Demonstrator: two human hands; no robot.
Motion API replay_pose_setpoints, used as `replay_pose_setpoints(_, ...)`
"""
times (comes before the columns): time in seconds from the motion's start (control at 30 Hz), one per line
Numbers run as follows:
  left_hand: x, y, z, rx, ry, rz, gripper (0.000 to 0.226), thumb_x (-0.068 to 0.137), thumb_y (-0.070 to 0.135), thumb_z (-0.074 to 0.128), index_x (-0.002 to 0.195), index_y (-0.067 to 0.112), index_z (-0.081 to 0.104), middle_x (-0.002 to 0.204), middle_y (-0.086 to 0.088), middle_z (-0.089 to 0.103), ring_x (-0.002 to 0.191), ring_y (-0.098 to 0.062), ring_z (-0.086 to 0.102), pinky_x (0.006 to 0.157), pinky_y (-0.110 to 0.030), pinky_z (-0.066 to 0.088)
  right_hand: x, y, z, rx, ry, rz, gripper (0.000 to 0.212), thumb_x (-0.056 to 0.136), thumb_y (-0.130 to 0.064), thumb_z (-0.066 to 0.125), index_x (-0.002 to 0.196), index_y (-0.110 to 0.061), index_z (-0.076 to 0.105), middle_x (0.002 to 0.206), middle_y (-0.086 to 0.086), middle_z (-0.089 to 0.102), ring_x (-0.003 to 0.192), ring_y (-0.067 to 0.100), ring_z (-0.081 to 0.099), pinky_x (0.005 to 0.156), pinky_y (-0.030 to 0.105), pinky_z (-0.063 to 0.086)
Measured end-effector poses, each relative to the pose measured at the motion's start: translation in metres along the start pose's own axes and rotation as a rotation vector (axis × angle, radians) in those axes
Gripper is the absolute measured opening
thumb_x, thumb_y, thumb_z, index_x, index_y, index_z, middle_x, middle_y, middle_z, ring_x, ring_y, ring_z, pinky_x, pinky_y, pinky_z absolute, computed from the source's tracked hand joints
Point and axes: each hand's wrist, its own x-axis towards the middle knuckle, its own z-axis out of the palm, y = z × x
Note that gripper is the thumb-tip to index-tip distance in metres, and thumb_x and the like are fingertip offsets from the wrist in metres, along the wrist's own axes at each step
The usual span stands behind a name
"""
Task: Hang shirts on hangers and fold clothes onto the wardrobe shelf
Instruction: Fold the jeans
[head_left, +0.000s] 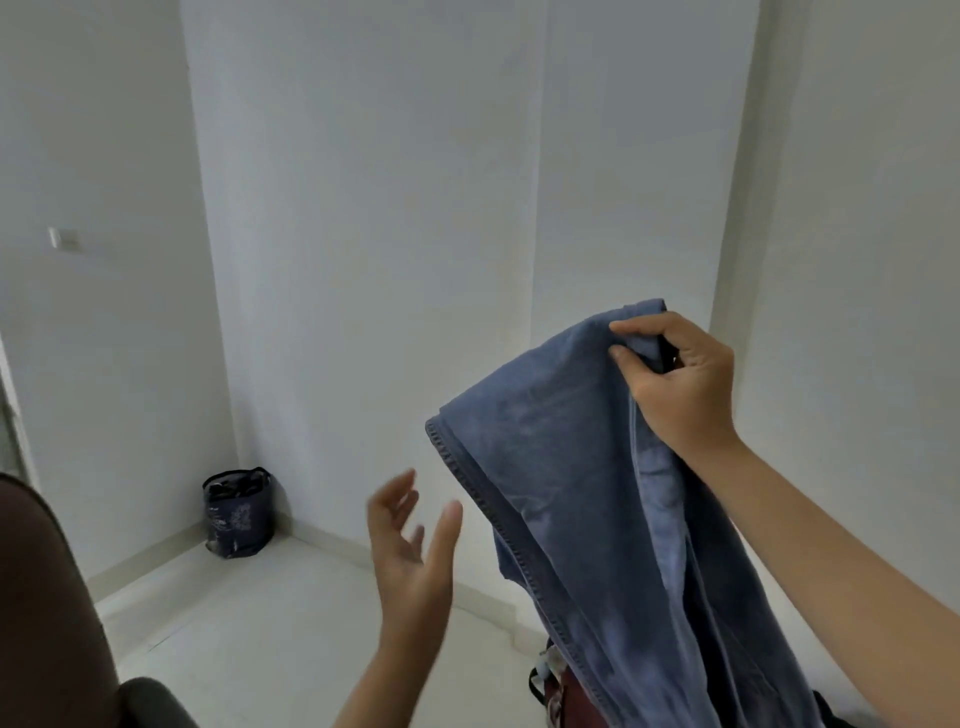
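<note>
While the right hand pinches the top edge of a blue garment between thumb and curled fingers at about 3 o'clock in the view, the cloth hangs down from that grip toward 5 o'clock, its dark stitched hem running diagonally along the left side. What kind of garment it is cannot be told from the folds. The left hand is held up at about 6 o'clock, palm turned toward the cloth, fingers spread and relaxed, holding nothing and not touching the fabric; it sits just beside the hem. The two hands are apart, with the hanging cloth between them and partly covering the right forearm.

Below the garment, at 5 o'clock, the cloth hides most of a reddish bag or pile on the floor; only a bit with dark straps shows. At 8 o'clock a dark patterned bin stands in the corner where the pale walls meet, on the white floor. A wall switch sits at 9 o'clock. A dark brown rounded shape, blurred, fills the 7 o'clock edge.
</note>
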Motion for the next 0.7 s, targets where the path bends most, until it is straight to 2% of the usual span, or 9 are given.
replay_pose_setpoints(0.1,-0.03,-0.005,-0.001,-0.01,-0.184,-0.084,0.037,0.06,0.053,0.063,0.096,0.05,0.063,0.141,0.011,0.041,0.133,0.005,0.033,0.108,-0.033,0.03,0.003,0.0,-0.006,0.009,-0.03,0.03,0.024,0.077,0.002,0.073,0.089,-0.019,0.069,0.08,-0.03,0.063,0.075,-0.006,0.061,0.07,0.007,0.045)
replay_pose_setpoints(0.2,-0.019,-0.004,0.003,0.071,-0.439,-0.133,0.049,0.062,0.06,0.064,0.11,0.052,0.062,0.152,0.013,0.018,0.143,0.002,0.007,0.114,-0.041,0.025,0.004,-0.003,-0.011,0.076,-0.066,0.088,0.027,0.075,0.001,0.075,0.085,-0.023,0.068,0.077,-0.029,0.065,0.071,-0.002,0.061,0.069,0.011,0.049)
replay_pose_setpoints(0.27,0.002,-0.005,0.005,0.083,-0.507,-0.087,0.054,0.065,0.059,0.069,0.116,0.045,0.063,0.148,0.006,0.025,0.144,-0.009,0.016,0.116,-0.043,0.026,0.004,-0.005,-0.013,0.149,-0.084,0.131,0.031,0.074,0.003,0.075,0.082,-0.026,0.067,0.075,-0.026,0.066,0.071,-0.001,0.063,0.07,0.013,0.05)
replay_pose_setpoints(0.37,0.033,-0.008,0.002,0.088,-0.523,-0.054,0.046,0.066,0.047,0.073,0.11,0.033,0.07,0.133,-0.005,0.046,0.131,-0.013,0.041,0.113,-0.04,0.033,0.004,-0.006,-0.017,0.283,-0.109,0.188,0.037,0.073,0.007,0.075,0.077,-0.029,0.068,0.078,-0.018,0.069,0.078,0.007,0.067,0.074,0.019,0.054)
replay_pose_setpoints(0.47,0.054,-0.005,0.001,0.032,-0.501,-0.128,0.039,0.06,0.035,0.082,0.097,0.026,0.076,0.115,-0.008,0.066,0.111,-0.019,0.062,0.095,-0.037,0.049,0.004,-0.003,-0.02,0.364,-0.118,0.232,0.045,0.073,0.01,0.073,0.072,-0.034,0.07,0.079,-0.016,0.069,0.082,0.008,0.068,0.076,0.02,0.054)
replay_pose_setpoints(0.57,0.06,0.001,0.005,0.033,-0.521,-0.163,0.038,0.057,0.02,0.089,0.092,0.026,0.076,0.106,-0.001,0.072,0.105,-0.019,0.066,0.087,-0.031,0.055,0.001,0.002,-0.023,0.387,-0.099,0.276,0.045,0.073,0.011,0.073,0.072,-0.034,0.07,0.08,-0.016,0.069,0.082,0.008,0.068,0.075,0.02,0.054)
replay_pose_setpoints(0.7,0.057,0.005,0.009,-0.017,-0.548,-0.204,0.044,0.061,0.001,0.081,0.098,0.024,0.075,0.112,0.0,0.07,0.107,-0.018,0.065,0.086,-0.028,0.055,-0.006,0.009,-0.026,0.359,-0.086,0.312,0.041,0.073,0.008,0.075,0.074,-0.033,0.07,0.082,-0.015,0.069,0.083,0.011,0.068,0.075,0.021,0.055)
